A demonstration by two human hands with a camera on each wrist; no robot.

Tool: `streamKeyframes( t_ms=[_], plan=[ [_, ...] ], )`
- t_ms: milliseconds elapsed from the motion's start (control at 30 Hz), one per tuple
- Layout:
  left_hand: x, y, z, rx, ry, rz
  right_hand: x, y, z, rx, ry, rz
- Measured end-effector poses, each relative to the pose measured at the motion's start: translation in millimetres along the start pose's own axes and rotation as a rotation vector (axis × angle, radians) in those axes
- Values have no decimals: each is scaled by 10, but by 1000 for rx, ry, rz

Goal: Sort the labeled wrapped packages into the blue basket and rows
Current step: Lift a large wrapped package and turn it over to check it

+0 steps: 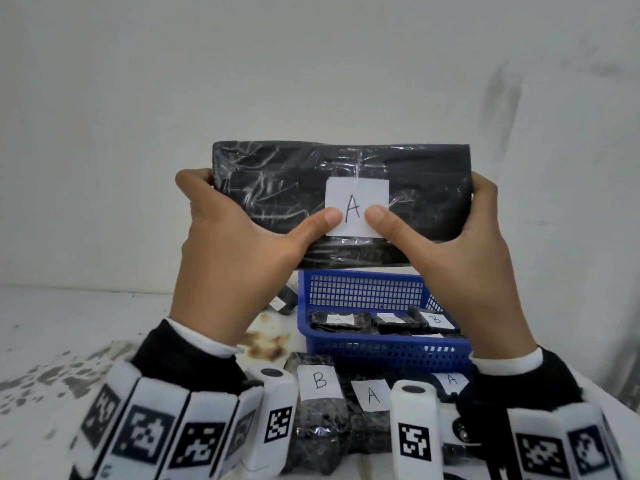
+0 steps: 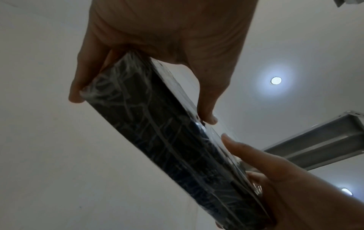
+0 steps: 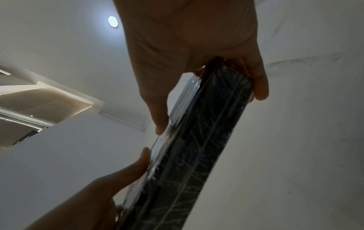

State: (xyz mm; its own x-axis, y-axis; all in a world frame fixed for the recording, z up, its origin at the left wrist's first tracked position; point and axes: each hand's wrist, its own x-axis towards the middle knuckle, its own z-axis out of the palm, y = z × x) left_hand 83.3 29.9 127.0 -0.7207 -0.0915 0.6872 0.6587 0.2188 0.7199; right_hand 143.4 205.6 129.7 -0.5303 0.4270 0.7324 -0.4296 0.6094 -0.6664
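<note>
A long black package wrapped in clear film is held up in front of me, its white label reading A facing me. My left hand grips its left end, thumb on the label's left edge. My right hand grips the right end, thumb by the label's right edge. Both wrist views show the package edge-on between thumb and fingers. Below stands the blue basket, holding several small black packages, one labelled B.
On the white stained table near me lie more wrapped packages, one labelled B and two labelled A. Another small package lies left of the basket. A white wall stands close behind.
</note>
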Motion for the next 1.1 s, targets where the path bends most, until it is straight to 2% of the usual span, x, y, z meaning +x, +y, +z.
streamKeyframes(
  t_ms=[400, 633, 833, 1100],
  plan=[
    [-10, -32, 43, 36, 32, -22, -43, -39, 52, -40, 39, 13],
    [22, -31, -24, -70, 75, 34, -10, -13, 25, 1, 30, -1],
    [58, -91, 16, -168, 80, 10, 32, 22, -35, 30, 5, 36],
    [112, -115, -2, -273, 100, -30, 70, 55, -58, 44, 29, 2]
  ],
)
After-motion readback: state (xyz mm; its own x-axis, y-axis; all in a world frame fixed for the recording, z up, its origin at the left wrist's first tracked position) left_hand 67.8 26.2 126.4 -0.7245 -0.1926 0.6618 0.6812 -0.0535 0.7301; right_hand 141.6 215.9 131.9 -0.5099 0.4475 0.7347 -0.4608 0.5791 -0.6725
